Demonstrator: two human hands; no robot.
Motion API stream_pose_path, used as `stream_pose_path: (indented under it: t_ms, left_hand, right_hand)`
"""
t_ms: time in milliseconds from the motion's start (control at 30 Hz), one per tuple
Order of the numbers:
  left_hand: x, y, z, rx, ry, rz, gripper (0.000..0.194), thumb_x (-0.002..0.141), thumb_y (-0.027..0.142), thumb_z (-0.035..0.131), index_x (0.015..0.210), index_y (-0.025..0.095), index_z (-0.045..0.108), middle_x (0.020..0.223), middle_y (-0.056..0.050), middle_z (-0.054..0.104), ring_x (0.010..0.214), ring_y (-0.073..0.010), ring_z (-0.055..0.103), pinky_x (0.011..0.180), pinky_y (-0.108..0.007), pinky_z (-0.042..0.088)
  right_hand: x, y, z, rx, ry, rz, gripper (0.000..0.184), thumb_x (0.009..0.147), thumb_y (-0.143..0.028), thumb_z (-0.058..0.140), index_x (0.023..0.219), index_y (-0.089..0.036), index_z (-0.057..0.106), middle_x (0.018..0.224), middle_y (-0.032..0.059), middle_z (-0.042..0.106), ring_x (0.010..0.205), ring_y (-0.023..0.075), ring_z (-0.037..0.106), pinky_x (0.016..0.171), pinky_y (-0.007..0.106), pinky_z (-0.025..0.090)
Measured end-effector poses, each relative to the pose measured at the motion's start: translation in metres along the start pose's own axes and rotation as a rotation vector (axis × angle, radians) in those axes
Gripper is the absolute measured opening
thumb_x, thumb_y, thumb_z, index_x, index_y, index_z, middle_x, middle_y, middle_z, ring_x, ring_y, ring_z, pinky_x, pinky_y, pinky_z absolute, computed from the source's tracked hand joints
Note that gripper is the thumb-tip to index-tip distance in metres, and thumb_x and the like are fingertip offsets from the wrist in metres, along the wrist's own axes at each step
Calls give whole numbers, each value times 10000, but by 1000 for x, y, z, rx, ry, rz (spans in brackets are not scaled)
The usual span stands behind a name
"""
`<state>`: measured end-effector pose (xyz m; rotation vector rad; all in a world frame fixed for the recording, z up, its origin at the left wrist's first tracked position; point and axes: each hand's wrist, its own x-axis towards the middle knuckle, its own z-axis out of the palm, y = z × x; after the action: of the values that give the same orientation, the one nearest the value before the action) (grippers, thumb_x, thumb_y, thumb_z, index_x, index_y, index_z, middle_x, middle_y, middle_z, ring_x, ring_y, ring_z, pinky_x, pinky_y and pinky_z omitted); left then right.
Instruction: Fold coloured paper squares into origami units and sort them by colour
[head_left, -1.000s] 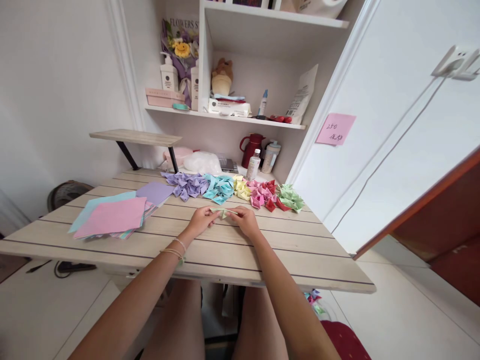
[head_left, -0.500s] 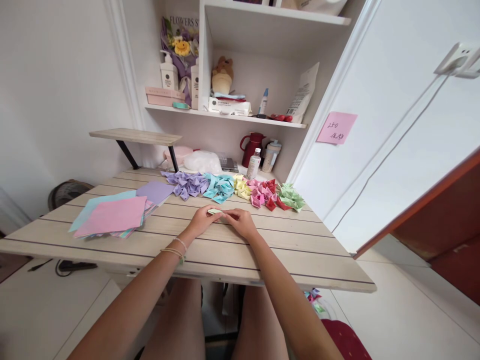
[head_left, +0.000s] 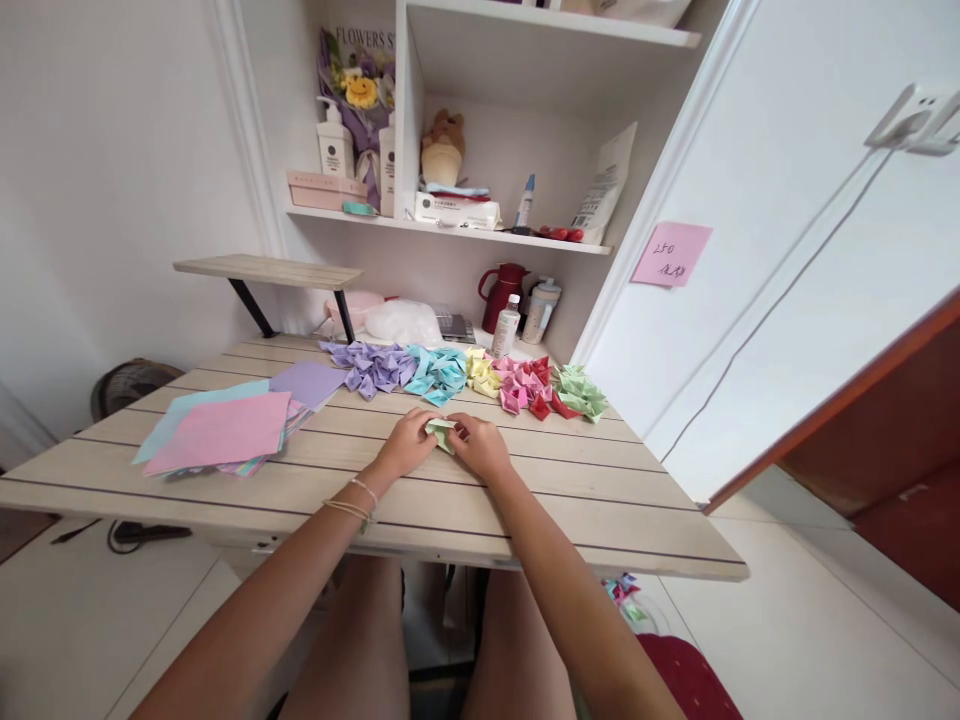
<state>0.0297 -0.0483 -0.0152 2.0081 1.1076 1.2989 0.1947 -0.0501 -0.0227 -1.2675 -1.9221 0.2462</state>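
Note:
A small light green folded paper [head_left: 441,432] is held between my two hands, low over the middle of the slatted table. My left hand [head_left: 407,442] pinches its left side. On the other side, my right hand [head_left: 480,446] grips its right edge with thumb and fingers curled. Beyond the hands lies a row of folded paper pieces: a purple pile [head_left: 375,369], a blue pile [head_left: 436,375], a yellow pile [head_left: 481,373], a pink pile [head_left: 519,385] mixed with red pieces [head_left: 540,405], and a light green pile [head_left: 580,391].
Flat sheets of paper [head_left: 217,430] are stacked at the table's left, under a small raised shelf [head_left: 270,270]. A clear bottle [head_left: 506,327], a red jug [head_left: 503,297] and a tumbler [head_left: 541,311] stand behind the piles. The table's front edge [head_left: 600,562] crosses above my legs.
The green paper has turned between my hands, and more of its surface shows below the fingers. Both hands stay in nearly the same place; the view has shifted slightly.

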Motion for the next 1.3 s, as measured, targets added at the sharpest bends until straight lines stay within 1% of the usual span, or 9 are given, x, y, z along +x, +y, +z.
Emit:
stream_pose_path:
  t_ms: [133,233,400,467,600,733,933,1133,1300]
  left_hand:
    - [0,-3,1,-66,130,-37,349,620,66,561,931,188,661,922,-62,641,764,-168,570,741,-289,462]
    - [2,-9,2,-217,211,-131,228,633,134,606,850,172,664,878,-60,656,774,-173,600,742,-295,477]
    - [4,-11,4,-523,168,-334,196,564,207,713,744,135,684,807,-66,691,784,-193,628,783,-329,482]
    - [3,-11,4,-632,119,-425,233,537,214,741,746,123,690,781,-68,697,748,-184,636,770,-331,491]
    - [1,-9,1,-771,108,-490,261,525,219,764,755,113,701,787,-77,705,774,-175,650,819,-326,490]
    - [0,-8,-2,-770,120,-503,322,491,216,799,784,111,713,807,-85,713,778,-183,652,822,-331,493]
    - [1,-8,2,-645,66,-464,343,533,336,787,754,87,705,794,-110,708,756,-199,643,734,-321,502]
    - [4,-10,3,-554,126,-360,330,505,273,794,767,126,656,778,-73,692,740,-175,632,718,-303,497]
    - [4,-13,2,-492,176,-318,248,568,276,743,745,129,652,753,-62,678,742,-176,625,724,-297,485]
  right_hand:
    - [1,-4,9,80,36,46,353,753,-198,511,1082,-239,633,715,30,683,619,174,597,658,264,444]
    - [4,-1,13,320,35,111,349,761,-208,477,1062,-222,654,792,35,701,618,166,612,666,282,479]
    - [8,10,12,719,-23,265,369,735,-298,522,1056,-189,666,843,36,708,686,182,634,665,319,525]
    - [8,13,9,734,-56,259,377,721,-327,558,1053,-187,670,826,34,710,703,190,637,685,331,525]
    - [7,14,0,529,-123,120,319,722,-342,610,1010,-234,695,854,43,709,692,193,633,705,334,508]
    - [7,11,-4,498,-118,47,314,791,-405,548,1019,-242,690,816,47,691,648,176,614,690,320,499]
    - [9,13,0,646,-70,157,330,737,-485,583,757,-182,711,812,56,678,740,197,604,674,302,497]
    - [8,12,4,797,-60,242,370,676,-453,654,921,-177,643,580,-8,605,540,129,536,567,267,484]
    - [7,6,3,767,-112,196,414,539,-402,765,868,-176,655,720,24,640,599,132,549,571,251,466]
